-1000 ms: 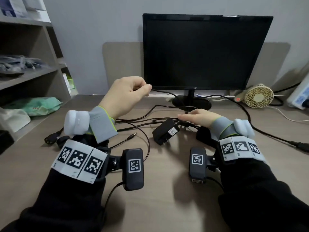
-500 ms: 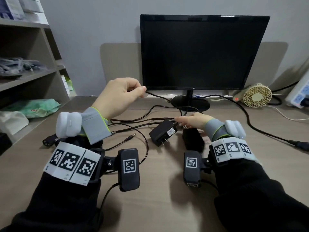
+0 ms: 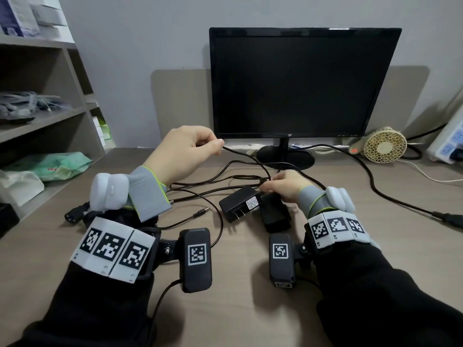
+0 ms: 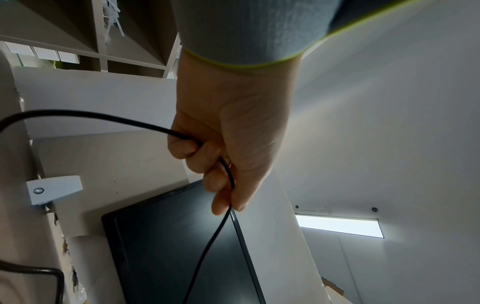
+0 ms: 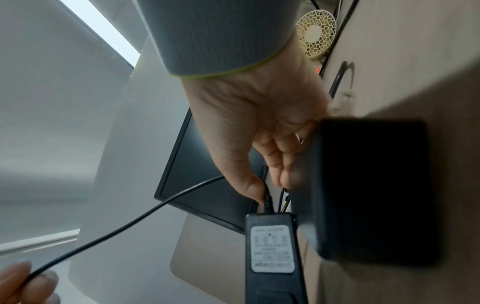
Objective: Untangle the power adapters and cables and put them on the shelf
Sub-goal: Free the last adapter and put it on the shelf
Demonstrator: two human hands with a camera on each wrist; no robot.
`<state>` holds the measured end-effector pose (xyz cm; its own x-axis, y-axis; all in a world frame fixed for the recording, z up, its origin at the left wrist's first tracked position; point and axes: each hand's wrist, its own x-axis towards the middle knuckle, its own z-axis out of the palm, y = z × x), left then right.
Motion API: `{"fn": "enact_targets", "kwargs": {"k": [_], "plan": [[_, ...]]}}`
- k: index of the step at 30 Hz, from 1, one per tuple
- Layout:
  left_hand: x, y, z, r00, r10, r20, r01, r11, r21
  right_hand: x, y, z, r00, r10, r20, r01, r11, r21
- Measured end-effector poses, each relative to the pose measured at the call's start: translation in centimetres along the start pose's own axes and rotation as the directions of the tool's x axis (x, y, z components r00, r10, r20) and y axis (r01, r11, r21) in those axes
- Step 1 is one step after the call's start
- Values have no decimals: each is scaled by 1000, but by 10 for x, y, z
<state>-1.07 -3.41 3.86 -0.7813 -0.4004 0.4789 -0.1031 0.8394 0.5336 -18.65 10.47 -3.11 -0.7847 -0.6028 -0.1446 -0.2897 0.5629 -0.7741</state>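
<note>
Gently now; left hand (image 3: 185, 151) pinches the thin cable (image 4: 207, 246) aloft, right hand (image 3: 285, 186) pins it by the adapter (image 3: 240, 202); feed slack slowly, never yank.

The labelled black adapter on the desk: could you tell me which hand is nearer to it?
Right. The right hand pinches the cable beside the labelled adapter; the left hand is raised, farther left.

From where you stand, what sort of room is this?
Probably an office or workroom desk. A dark computer monitor stands on a wooden desk, a small desk fan and a power strip sit to the right, and storage shelves line the left.
</note>
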Motion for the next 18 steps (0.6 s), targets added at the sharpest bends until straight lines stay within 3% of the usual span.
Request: {"fn": "enact_targets", "kwargs": {"k": [4,8,12,15,18], "plan": [[0,-4,-3,1000,-25,-1,25,999,-29,-5,-18,-4,960,-258,-111,271,955,117],[3,-8,-3,999,-47,21,49,995,-86,-18,-37,-12,900,-407,-156,435,858,272],[2,4,8,995,-57,81,66,991,-112,-37,-56,-13,869,-486,-91,475,769,429],[1,15,19,991,46,123,-45,999,-7,-48,-67,-12,855,-518,-32,439,688,579],[-2,15,30,982,45,183,-41,999,-23,-55,-73,-9,826,-563,-22,448,633,631]]}}
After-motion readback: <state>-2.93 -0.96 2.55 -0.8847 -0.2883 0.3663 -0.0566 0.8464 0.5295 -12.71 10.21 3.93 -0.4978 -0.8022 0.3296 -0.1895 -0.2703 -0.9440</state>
